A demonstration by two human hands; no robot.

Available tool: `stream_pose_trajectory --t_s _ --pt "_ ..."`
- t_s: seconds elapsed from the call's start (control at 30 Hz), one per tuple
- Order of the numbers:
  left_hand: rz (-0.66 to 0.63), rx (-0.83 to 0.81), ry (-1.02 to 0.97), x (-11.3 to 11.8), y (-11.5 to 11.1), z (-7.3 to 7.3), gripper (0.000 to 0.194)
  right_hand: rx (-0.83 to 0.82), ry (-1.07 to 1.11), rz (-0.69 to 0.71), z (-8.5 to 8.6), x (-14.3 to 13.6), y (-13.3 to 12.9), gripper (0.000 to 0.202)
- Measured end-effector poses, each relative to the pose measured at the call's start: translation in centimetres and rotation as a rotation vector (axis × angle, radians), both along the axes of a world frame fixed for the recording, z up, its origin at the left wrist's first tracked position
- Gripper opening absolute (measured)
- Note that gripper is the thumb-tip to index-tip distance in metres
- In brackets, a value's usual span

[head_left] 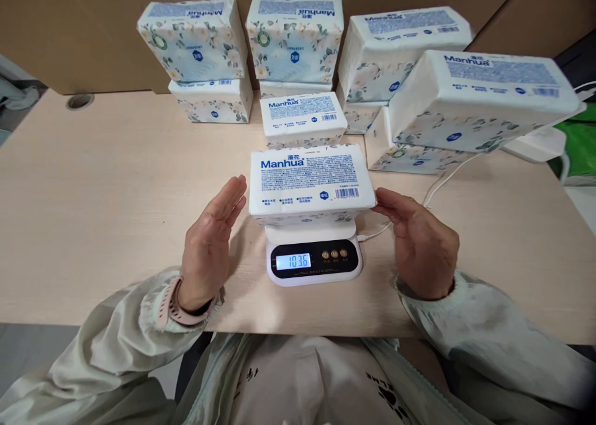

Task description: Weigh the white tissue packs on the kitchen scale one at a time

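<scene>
Resting on the scale (pixel 313 251), the tissue pack (pixel 310 183) sits between both hands. The left hand (pixel 209 245) stands flat and open just beside it, apart; the right hand (pixel 419 242) is open, fingertips touching its edge.

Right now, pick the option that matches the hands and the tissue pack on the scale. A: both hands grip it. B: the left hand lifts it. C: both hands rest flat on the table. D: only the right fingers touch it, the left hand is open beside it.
D: the right hand has its fingers against the end of the tissue pack on the scale, while the left hand is open, apart from it.
</scene>
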State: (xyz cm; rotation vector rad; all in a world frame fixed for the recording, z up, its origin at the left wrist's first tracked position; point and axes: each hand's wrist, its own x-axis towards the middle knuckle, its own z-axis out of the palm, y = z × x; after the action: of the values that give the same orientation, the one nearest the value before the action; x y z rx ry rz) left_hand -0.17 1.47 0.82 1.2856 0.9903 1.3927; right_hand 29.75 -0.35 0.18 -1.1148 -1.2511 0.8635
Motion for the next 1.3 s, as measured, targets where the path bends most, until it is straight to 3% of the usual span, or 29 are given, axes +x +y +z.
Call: stream_pose_trajectory --t_s 0.57,0.63,0.77,0.83,0.93,1.07,1.2,1.3 --pt "0.042 -0.008 -0.013 -0.1 0.0 -0.1 0.05 0.009 0.025 -0.004 -0.3 0.0 0.1 0.032" --pt "0.008 -0.005 -0.016 0.2 -0.2 -0.1 0.05 -0.005 -0.01 0.085 -0.3 0.1 0.0 0.039" --pt "-0.127 0.01 0.016 1.0 -0.5 0.5 0.051 -0.049 -0.15 0.408 0.4 -0.4 -0.4 0.062" --pt "-0.136 0.093 0.045 1.4 -0.2 1.3 0.049 -0.016 -0.201 0.45 1.1 -0.9 0.0 0.065" --pt "-0.118 0.255 0.088 1.7 2.2 2.8 0.046 0.111 -0.237 0.365 2.5 -2.0 2.4 0.066" --pt "-0.095 0.35 0.089 2.0 8.9 3.8 0.041 0.239 -0.225 0.241 3.9 -3.6 8.8 0.068" --pt "-0.091 0.315 0.086 2.6 15.0 2.3 0.051 0.179 -0.209 0.191 3.2 -4.4 14.7 0.069" --pt "-0.097 0.28 0.082 2.6 16.8 0.6 0.054 0.122 -0.228 0.169 2.2 -4.6 16.1 0.068"
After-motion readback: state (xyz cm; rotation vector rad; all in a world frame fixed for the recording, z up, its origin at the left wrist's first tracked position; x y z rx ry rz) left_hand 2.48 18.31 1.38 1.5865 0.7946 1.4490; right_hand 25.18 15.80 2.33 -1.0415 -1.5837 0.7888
